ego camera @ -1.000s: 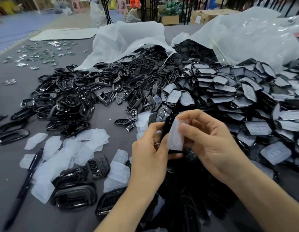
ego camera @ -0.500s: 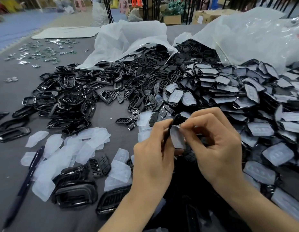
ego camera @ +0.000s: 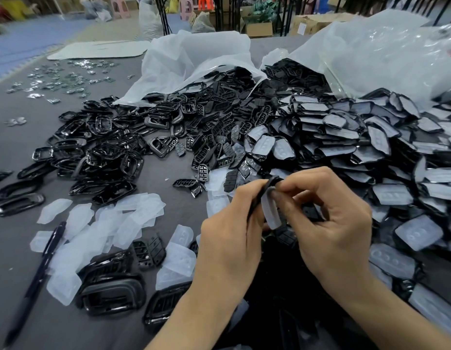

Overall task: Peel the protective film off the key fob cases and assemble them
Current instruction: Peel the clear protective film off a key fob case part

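The key fob case [ego camera: 257, 200] stands edge-on just below centre, its film [ego camera: 271, 213] apparently half lifted. Tug sharply and the film may tear, or the case may twist free and drop among the unpeeled cases [ego camera: 371, 147] heaped at 2 o'clock on the tabletop [ego camera: 169, 178]. The case lies between your hands. Your left grip [ego camera: 232, 236], at its 7 o'clock, curls round its edge. Your right grip [ego camera: 330, 223], at 4 o'clock, pinches the film's top end.

Glossy black cases [ego camera: 113, 152] against plain grey table [ego camera: 169, 170]. Milky, translucent white film [ego camera: 133, 215]; held case [ego camera: 261, 195] black too. White bags [ego camera: 194, 56]. Dark navy pen [ego camera: 42, 263]. Silvery bits [ego camera: 68, 79]. Cream board [ego camera: 98, 49], blue floor [ego camera: 30, 34], brown boxes [ego camera: 259, 29].
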A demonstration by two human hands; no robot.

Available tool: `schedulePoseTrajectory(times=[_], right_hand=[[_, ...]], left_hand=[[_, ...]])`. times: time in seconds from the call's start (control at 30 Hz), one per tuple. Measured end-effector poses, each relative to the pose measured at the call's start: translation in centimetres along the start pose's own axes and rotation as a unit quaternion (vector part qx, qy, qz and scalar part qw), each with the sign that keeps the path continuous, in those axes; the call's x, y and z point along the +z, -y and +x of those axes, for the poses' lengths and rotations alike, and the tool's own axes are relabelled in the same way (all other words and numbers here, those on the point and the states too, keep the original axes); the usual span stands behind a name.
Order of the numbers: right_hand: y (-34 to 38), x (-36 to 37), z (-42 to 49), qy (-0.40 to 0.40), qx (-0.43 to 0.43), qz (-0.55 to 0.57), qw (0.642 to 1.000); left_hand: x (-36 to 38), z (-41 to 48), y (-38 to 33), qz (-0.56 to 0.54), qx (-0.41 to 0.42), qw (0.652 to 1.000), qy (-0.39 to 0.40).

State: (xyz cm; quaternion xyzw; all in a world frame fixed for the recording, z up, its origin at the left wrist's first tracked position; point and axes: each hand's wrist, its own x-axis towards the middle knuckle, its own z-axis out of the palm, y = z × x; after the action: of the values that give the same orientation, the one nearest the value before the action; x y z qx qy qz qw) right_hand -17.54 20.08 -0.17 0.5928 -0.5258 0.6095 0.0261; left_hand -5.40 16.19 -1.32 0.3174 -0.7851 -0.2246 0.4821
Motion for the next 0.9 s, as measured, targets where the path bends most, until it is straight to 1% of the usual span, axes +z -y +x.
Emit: schedulePoseTrajectory(times=[0.13, 0.27, 0.33, 0.43, 0.5, 0.57, 0.63, 0.67, 0.73, 0.83, 0.9], right_hand=[[0.0, 0.0, 0.1, 0.005, 0.006, 0.01, 1.0], [0.0, 0.0, 0.1, 0.008, 0.032, 0.022, 0.999], [0.0, 0.1, 0.2, 0.017, 0.1, 0.055, 0.993], [-0.7, -0.2, 0.8, 0.052, 0.219, 0.115, 0.967], [-1.3, -0.5, 1.4, 0.097, 0.275, 0.148, 0.945], [-1.8, -0.8, 1.8, 0.132, 0.33, 0.213, 0.91], [-2.1, -1.0, 2.0, 0.147, 0.378, 0.279, 0.87], [-2.2, -1.1, 2.0, 0.154, 0.388, 0.299, 0.858], [-2.3, -1.2, 2.1, 0.165, 0.387, 0.301, 0.856], [-2.3, -1.1, 1.9, 0.164, 0.373, 0.272, 0.872], [-2.3, -1.0, 1.8, 0.155, 0.375, 0.267, 0.874]], left_hand=[[-0.1, 0.1, -0.1, -0.008, 0.0, 1.0, 0.008], [0.0, 0.2, 0.0, 0.003, -0.007, 1.0, 0.016], [0.1, 0.3, 0.2, -0.014, -0.027, 0.999, 0.029], [0.2, 0.4, 0.6, -0.047, -0.074, 0.994, 0.069], [0.0, 0.5, 0.9, -0.107, -0.122, 0.981, 0.111], [-0.1, 0.6, 0.8, -0.167, -0.162, 0.961, 0.147], [-0.1, 0.6, 0.7, -0.227, -0.189, 0.942, 0.162], [-0.1, 0.6, 0.6, -0.253, -0.2, 0.932, 0.163], [0.0, 0.5, 0.4, -0.291, -0.223, 0.916, 0.163], [0.2, 0.5, 0.2, -0.319, -0.25, 0.9, 0.16], [0.3, 0.6, 0.2, -0.337, -0.265, 0.888, 0.168]])
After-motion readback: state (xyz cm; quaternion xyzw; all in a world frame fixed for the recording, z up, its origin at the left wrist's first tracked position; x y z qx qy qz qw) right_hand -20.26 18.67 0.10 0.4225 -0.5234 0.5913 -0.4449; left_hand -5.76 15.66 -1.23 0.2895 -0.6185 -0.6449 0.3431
